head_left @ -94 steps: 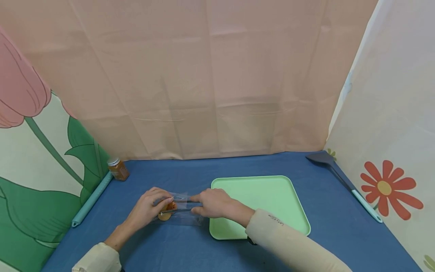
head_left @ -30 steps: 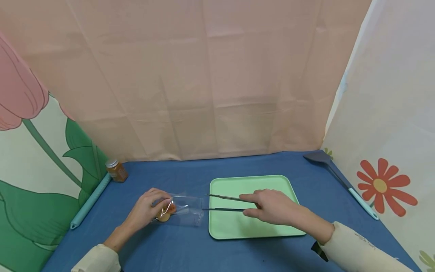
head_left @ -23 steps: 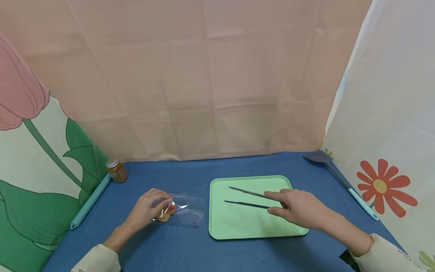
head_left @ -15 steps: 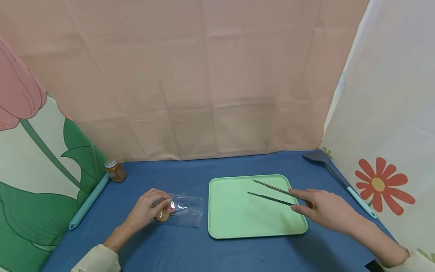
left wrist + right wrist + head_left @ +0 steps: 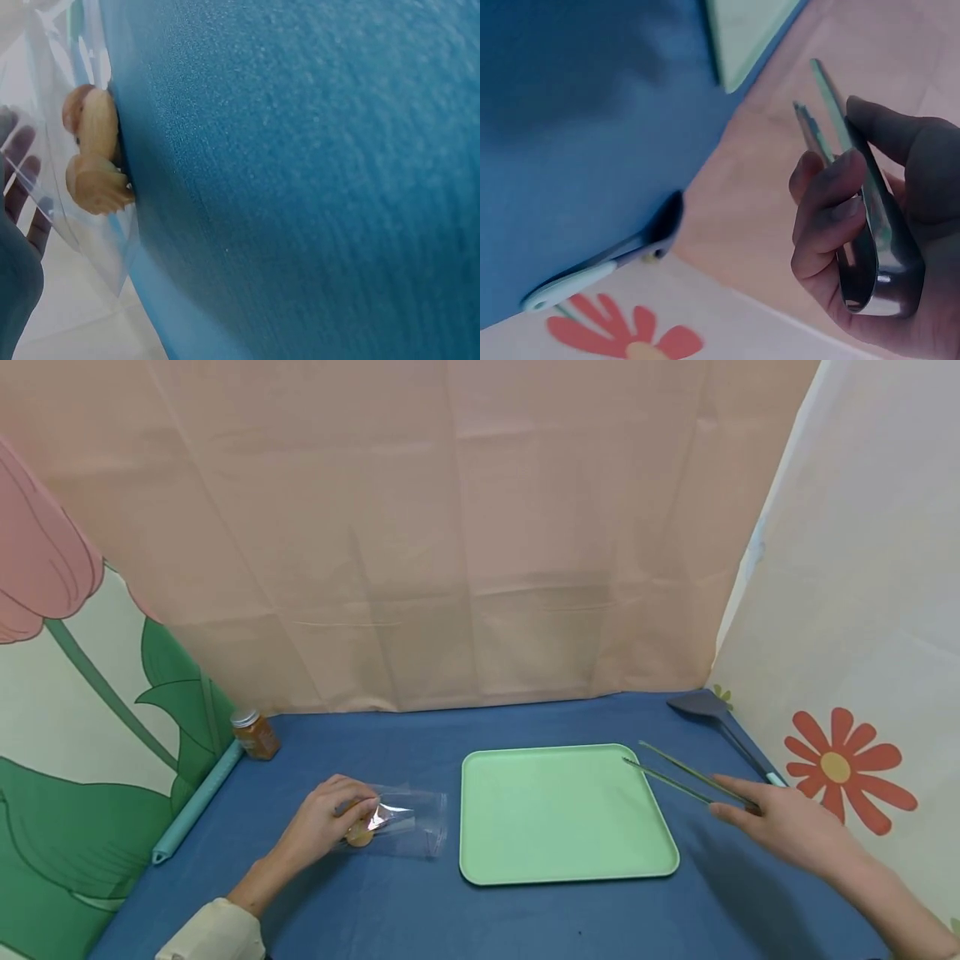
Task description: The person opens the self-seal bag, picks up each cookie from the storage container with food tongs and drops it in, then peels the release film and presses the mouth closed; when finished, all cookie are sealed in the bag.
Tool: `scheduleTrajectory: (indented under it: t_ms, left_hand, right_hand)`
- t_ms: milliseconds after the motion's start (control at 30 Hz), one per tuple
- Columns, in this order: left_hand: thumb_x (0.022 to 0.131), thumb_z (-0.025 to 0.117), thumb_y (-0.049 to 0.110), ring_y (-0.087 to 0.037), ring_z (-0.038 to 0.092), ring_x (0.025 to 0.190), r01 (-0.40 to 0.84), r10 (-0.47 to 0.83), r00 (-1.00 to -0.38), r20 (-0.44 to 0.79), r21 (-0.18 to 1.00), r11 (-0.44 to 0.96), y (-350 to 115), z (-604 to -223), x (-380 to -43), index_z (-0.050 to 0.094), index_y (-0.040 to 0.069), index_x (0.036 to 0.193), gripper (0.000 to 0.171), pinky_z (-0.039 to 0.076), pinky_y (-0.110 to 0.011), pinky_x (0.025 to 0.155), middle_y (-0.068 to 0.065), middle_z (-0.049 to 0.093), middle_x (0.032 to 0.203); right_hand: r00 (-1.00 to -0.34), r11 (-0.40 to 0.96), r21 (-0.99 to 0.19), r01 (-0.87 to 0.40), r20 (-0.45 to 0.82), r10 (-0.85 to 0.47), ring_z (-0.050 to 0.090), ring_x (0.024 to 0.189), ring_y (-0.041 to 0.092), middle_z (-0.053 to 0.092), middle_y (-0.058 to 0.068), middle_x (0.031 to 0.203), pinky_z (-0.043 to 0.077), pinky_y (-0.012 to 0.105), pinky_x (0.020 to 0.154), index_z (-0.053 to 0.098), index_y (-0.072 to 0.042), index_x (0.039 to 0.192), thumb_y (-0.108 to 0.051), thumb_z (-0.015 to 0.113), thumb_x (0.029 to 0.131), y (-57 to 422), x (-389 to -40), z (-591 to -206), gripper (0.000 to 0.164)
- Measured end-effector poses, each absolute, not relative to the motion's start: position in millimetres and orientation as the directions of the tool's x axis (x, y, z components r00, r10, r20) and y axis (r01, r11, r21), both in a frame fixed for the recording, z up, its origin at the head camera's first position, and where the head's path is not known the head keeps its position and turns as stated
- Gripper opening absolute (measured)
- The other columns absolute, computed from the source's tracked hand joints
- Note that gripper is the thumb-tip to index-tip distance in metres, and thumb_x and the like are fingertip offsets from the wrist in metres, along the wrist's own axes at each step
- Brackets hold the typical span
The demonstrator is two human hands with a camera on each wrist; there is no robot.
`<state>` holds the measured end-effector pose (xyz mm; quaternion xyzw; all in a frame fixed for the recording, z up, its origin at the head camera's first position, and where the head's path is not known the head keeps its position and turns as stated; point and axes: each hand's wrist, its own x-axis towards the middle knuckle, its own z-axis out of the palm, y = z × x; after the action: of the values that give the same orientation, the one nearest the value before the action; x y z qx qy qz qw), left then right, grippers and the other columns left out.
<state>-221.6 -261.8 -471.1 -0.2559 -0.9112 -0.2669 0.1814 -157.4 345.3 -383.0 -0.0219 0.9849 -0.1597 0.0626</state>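
My left hand (image 5: 333, 814) pinches a clear plastic bag (image 5: 420, 822) on the blue cloth, left of the tray. Inside the bag lie small bread-like pieces (image 5: 97, 142), tan with a reddish patch, partly hidden by glare and fingers in the head view. My right hand (image 5: 787, 818) grips metal tongs (image 5: 874, 225), their bent end within the palm. The tong arms are spread apart with nothing between them, raised over the right edge of the tray. The light green tray (image 5: 566, 818) has nothing on it.
A spatula (image 5: 701, 706) with a pale handle lies at the back right, partly behind the right hand. At the left stand a lidded jar (image 5: 257, 737) of brown contents and a teal roll (image 5: 198, 802) along the wall. Printed cloth walls enclose the table.
My right hand has carried the tongs from the bag rightward across the tray to beyond its right edge. My left hand has stayed on the bag.
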Motion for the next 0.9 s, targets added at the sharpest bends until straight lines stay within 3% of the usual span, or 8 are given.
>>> scheduleTrajectory:
  t_ms: [167,333,433,467,567,667,733,900]
  left_hand:
    - [0.092,0.073,0.023,-0.002,0.059,0.099,0.56,0.363,-0.8,0.478,0.376,0.738,-261.2,-473.9,-221.9,0.077,0.027,0.099,0.009,0.053,-0.034,0.08,0.02,0.07,0.103]
    - [0.093,0.072,0.025,-0.002,0.059,0.099,0.569,0.384,-0.802,0.457,0.393,0.722,-260.1,-476.3,-222.8,0.078,0.026,0.1,0.009,0.052,-0.035,0.083,0.023,0.07,0.101]
    - [0.093,0.072,0.024,-0.004,0.06,0.099,0.579,0.401,-0.796,0.453,0.381,0.721,-259.9,-477.3,-223.3,0.078,0.026,0.1,0.009,0.052,-0.036,0.084,0.022,0.071,0.101]
    - [0.092,0.073,0.023,-0.004,0.06,0.099,0.584,0.408,-0.793,0.453,0.372,0.722,-259.8,-477.6,-223.5,0.078,0.026,0.1,0.009,0.051,-0.037,0.084,0.022,0.071,0.101]
    - [0.092,0.073,0.022,-0.006,0.06,0.1,0.592,0.426,-0.786,0.448,0.344,0.729,-259.4,-477.9,-223.4,0.078,0.026,0.098,0.009,0.05,-0.039,0.085,0.022,0.071,0.1]
    - [0.092,0.073,0.022,-0.007,0.06,0.101,0.599,0.444,-0.781,0.439,0.328,0.73,-259.1,-478.6,-222.9,0.078,0.029,0.097,0.009,0.049,-0.041,0.086,0.024,0.069,0.099]
    - [0.092,0.073,0.023,-0.006,0.06,0.102,0.607,0.456,-0.776,0.436,0.318,0.729,-259.1,-479.3,-222.2,0.077,0.03,0.096,0.009,0.048,-0.042,0.086,0.025,0.069,0.098]
    - [0.092,0.074,0.024,-0.003,0.058,0.101,0.623,0.478,-0.76,0.44,0.286,0.728,-259.8,-482.1,-220.7,0.077,0.031,0.097,0.009,0.046,-0.039,0.081,0.027,0.067,0.099]
  right_hand:
    - [-0.988,0.952,-0.306,0.026,-0.152,-0.022,0.066,0.084,0.031,0.064,0.035,0.119,0.051,0.044,0.061,0.046,0.001,0.147,-0.066,0.058,0.092,362.6,-164.9,-395.3,0.088]
    - [-0.981,0.937,-0.34,0.079,-0.193,0.013,0.063,0.077,0.032,0.06,0.039,0.12,0.047,0.041,0.058,0.042,0.007,0.146,-0.064,0.055,0.095,371.4,-169.0,-412.9,0.088]
    - [-0.985,0.94,-0.334,0.072,-0.172,0.014,0.063,0.091,0.043,0.054,0.043,0.127,0.052,0.049,0.066,0.044,0.01,0.143,-0.059,0.056,0.097,375.6,-172.3,-422.6,0.084]
    - [-0.986,0.94,-0.333,0.068,-0.164,0.014,0.063,0.094,0.045,0.055,0.043,0.126,0.053,0.051,0.069,0.045,0.011,0.142,-0.057,0.056,0.097,376.7,-173.6,-425.6,0.083]
    - [-0.984,0.922,-0.373,0.1,-0.176,0.035,0.063,0.073,0.034,0.066,0.031,0.09,0.05,0.043,0.06,0.043,0.013,0.142,-0.051,0.059,0.098,378.2,-175.4,-433.9,0.08]
    - [-0.98,0.898,-0.419,0.135,-0.193,0.057,0.052,0.054,0.02,0.051,0.008,0.06,0.04,0.034,0.05,0.04,0.015,0.143,-0.049,0.06,0.098,378.0,-175.7,-440.6,0.081]
    - [-0.978,0.887,-0.436,0.15,-0.196,0.069,0.049,0.049,0.018,0.044,0.001,0.055,0.037,0.032,0.049,0.038,0.015,0.144,-0.05,0.059,0.098,377.3,-176.1,-444.2,0.083]
    - [-0.977,0.889,-0.427,0.163,-0.198,0.084,0.053,0.052,0.018,0.05,0.004,0.062,0.039,0.033,0.051,0.035,0.016,0.145,-0.053,0.056,0.099,376.3,-180.3,-449.3,0.085]
